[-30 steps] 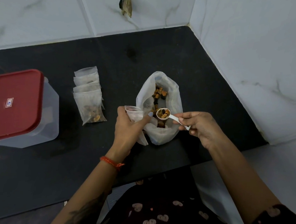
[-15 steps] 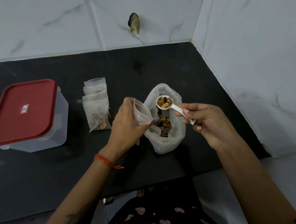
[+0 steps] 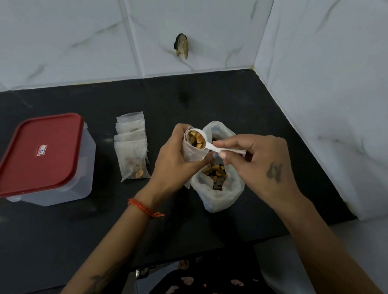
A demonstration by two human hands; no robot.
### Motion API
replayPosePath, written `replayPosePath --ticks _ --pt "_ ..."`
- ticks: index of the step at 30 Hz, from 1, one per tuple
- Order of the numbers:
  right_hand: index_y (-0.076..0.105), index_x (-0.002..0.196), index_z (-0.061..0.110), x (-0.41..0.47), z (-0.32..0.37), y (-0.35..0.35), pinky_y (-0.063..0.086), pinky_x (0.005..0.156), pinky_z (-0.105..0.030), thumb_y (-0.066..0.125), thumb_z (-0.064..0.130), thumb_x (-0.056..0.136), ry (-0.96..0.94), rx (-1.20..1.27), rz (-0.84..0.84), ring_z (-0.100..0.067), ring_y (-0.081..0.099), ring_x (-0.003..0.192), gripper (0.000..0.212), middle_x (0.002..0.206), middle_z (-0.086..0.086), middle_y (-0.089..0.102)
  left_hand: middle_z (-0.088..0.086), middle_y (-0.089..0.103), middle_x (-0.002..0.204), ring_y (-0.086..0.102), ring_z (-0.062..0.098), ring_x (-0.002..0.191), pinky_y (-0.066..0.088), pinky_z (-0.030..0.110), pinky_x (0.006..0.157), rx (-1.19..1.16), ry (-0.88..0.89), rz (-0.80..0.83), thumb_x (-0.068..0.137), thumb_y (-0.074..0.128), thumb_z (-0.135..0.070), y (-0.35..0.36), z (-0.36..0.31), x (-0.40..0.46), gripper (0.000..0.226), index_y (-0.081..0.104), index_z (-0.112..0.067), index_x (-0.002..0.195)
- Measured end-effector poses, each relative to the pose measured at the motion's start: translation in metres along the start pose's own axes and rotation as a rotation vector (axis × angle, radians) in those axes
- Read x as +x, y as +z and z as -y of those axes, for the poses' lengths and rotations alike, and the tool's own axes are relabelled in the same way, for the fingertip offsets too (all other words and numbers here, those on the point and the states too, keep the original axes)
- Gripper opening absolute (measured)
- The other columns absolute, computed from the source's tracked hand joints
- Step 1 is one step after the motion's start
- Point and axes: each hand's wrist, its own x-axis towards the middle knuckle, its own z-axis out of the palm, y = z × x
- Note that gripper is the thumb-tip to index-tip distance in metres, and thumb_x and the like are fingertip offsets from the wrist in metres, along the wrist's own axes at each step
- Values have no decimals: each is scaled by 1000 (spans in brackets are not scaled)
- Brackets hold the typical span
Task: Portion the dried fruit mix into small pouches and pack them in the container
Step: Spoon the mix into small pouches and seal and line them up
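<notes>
Head view: one spoon [image 3: 197, 139], one held pouch [image 3: 192, 152], one container [image 3: 47, 159]

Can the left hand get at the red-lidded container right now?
Probably not yet: the left hand grips the open pouch under the loaded spoon. The counter between it and the container holds only the filled pouches.

Container [image 3: 43, 159] left, filled pouches [image 3: 132, 150] beside it, fruit bag [image 3: 220, 190] right.
</notes>
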Motion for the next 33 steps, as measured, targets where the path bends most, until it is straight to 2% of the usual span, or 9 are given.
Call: replayPosePath --ticks 3,6,16,18,20,23,26,28,33 --pt "75 94 16 -2 -7 5 48 62 -9 70 8 79 -302 -245 -156 -3 64 67 18 79 4 73 -10 57 93 60 5 85 53 21 73 -42 -8 7 64 73 -52 1 -2 2 58 45 -24 106" --pt "75 90 9 -4 -13 8 51 72 -20 63 7 81 -473 -329 -264 -13 70 75 15 82 -2 74 -9 56 97 59 6 89 52 20 74 -89 -10 13 63 74 -50 2 -4 3 60 44 -22 108" --pt "75 92 6 0 -23 11 54 77 -24 63 2 83 -573 -311 -415 -14 70 85 15 90 -4 74 -11 56 97 60 3 91 52 18 76 -160 6 24 61 71 -50 8 -7 8 56 42 -33 105" --pt "73 95 12 0 -20 11 53 73 -17 68 0 79 -443 -197 -368 -2 66 85 21 92 5 72 -11 57 97 61 4 91 53 20 75 -170 5 29 62 73 -48 8 -6 9 56 44 -31 107" --pt "70 100 21 0 -12 8 51 67 -10 71 4 79 -125 84 -279 3 65 86 28 93 15 69 -13 57 98 61 3 92 53 21 77 -156 4 27 66 79 -42 8 -4 11 57 45 -28 109" --pt "70 98 26 3 -4 -2 49 55 -12 70 8 80 355 570 -130 -5 69 84 26 89 9 74 -14 54 98 58 -2 93 50 14 76 -109 -1 16 69 77 -36 10 -3 12 53 42 -28 108" --pt "70 99 22 6 -11 -11 46 54 -16 66 8 82 600 791 -34 -9 70 82 23 90 4 75 -14 53 99 57 -4 94 49 10 76 -87 -15 4 65 74 -40 10 -3 12 53 41 -33 105" --pt "70 97 22 5 -20 -8 45 59 -19 66 9 82 691 757 -31 -8 70 81 20 88 6 74 -13 53 98 56 -4 91 49 12 75 -79 -19 -9 65 79 -41 9 -1 12 57 42 -28 107" --pt "68 84 30 -4 -48 22 43 68 -19 71 19 80 766 260 24 0 61 84 12 82 13 69 -6 56 96 61 10 89 53 21 73 -72 -38 -60 64 79 -41 7 7 9 61 44 -20 108"
